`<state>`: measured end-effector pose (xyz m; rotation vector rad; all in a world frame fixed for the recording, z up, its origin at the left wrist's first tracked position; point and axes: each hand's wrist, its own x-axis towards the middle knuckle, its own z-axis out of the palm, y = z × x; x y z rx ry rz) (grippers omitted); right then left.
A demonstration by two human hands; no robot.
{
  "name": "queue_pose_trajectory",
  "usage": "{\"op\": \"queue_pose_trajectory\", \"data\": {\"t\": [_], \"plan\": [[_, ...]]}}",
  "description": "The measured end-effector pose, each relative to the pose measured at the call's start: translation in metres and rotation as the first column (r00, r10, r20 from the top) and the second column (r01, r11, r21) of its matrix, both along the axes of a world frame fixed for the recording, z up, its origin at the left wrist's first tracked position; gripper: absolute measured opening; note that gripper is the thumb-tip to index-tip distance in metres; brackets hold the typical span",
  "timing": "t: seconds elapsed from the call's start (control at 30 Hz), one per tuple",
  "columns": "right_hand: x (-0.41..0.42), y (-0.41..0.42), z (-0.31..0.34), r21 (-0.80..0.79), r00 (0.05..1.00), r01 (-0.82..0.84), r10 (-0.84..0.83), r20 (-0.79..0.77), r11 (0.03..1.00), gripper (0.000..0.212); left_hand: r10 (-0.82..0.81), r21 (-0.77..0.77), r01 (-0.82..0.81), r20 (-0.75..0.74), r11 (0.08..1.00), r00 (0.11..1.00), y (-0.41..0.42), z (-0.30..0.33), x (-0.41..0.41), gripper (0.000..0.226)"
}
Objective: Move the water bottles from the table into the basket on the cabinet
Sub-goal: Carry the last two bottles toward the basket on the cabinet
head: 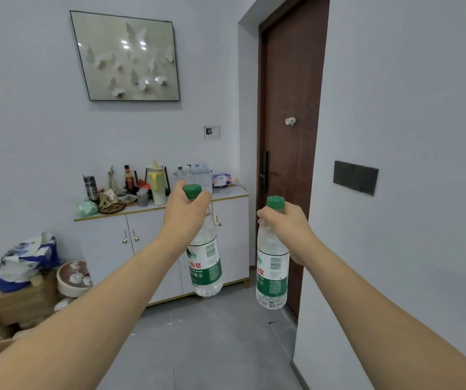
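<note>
My left hand (184, 213) grips the neck of a clear water bottle (205, 266) with a green cap and green label, which hangs tilted in the air. My right hand (285, 226) holds a second such bottle (271, 277) by its neck, hanging almost upright. Both arms reach forward across the room. Ahead, a white perforated basket (198, 180) stands on top of the white cabinet (231, 192), partly hidden behind my left hand. Several bottle tops stick out of the basket. The table is out of view.
The cabinet top holds a yellow-lidded jug (157, 182), sauce bottles, a dark tin (90, 187), a wipes pack (221, 180) and clutter. Boxes, a bag (26, 260) and a pot sit on the floor at left. A brown door (290, 136) and a wall corner stand at right. Grey floor lies ahead.
</note>
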<state>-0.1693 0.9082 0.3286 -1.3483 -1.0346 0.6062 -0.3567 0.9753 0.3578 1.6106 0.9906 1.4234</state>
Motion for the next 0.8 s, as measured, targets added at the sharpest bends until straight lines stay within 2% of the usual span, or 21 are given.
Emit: {"op": "queue_pose_trajectory", "data": {"t": [0.2,0.3,0.4,0.5,0.67,0.8], "plan": [[-0.006,0.094,0.000,0.001,0.999,-0.032,0.032,-0.014,0.999,0.008,-0.025,-0.167,0.048,0.134,0.985,0.991,0.095,0.006,-0.007,0.021],[-0.016,0.144,-0.003,-0.011,0.999,-0.030,0.030,0.018,0.999,0.008,-0.040,-0.184,0.063,0.127,0.981,0.991,0.142,0.002,-0.017,0.020],[-0.031,0.195,-0.005,-0.009,0.999,-0.034,0.034,0.038,0.999,0.008,-0.056,-0.163,0.065,0.058,0.985,0.997,0.190,0.004,-0.030,0.014],[-0.046,0.247,0.001,0.018,0.999,-0.024,0.023,0.028,1.000,0.011,-0.043,-0.155,0.048,0.034,0.987,0.998,0.241,0.012,-0.045,0.019],[-0.065,0.330,0.017,0.048,1.000,-0.025,0.024,0.015,0.999,0.006,-0.024,-0.369,0.066,0.117,0.927,0.993,0.330,0.030,-0.068,0.040],[-0.075,0.387,0.018,0.040,0.998,-0.034,0.032,0.051,0.999,0.007,-0.034,-0.386,0.089,0.147,0.918,0.989,0.388,0.033,-0.073,0.038]]}}
